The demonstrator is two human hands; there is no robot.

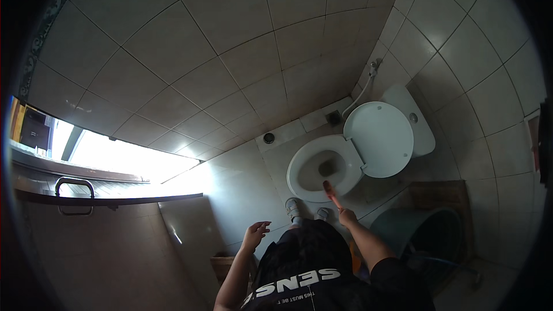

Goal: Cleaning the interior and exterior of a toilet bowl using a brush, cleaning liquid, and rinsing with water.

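Note:
My right hand (347, 217) grips the handle of an orange brush (331, 193). The brush's darker oval head hangs over the near rim of a white toilet bowl (298, 180); whether it touches the rim I cannot tell. Both seat and lid (380, 140) are raised against the cistern (404, 95). Inside the bowl, the dark drain opening (327, 167) shows. To the left of my body, my left hand (255, 236) is held in the air with its fingers slightly bent and apart, holding nothing.
A large dark green tub (397, 229) stands to my right. Beyond the toilet, a bidet sprayer (373, 68) hangs on the tiled wall with its hose. A floor drain (268, 138) lies near the wall. On the left is an ajar door (129, 200) with a metal handle (74, 181).

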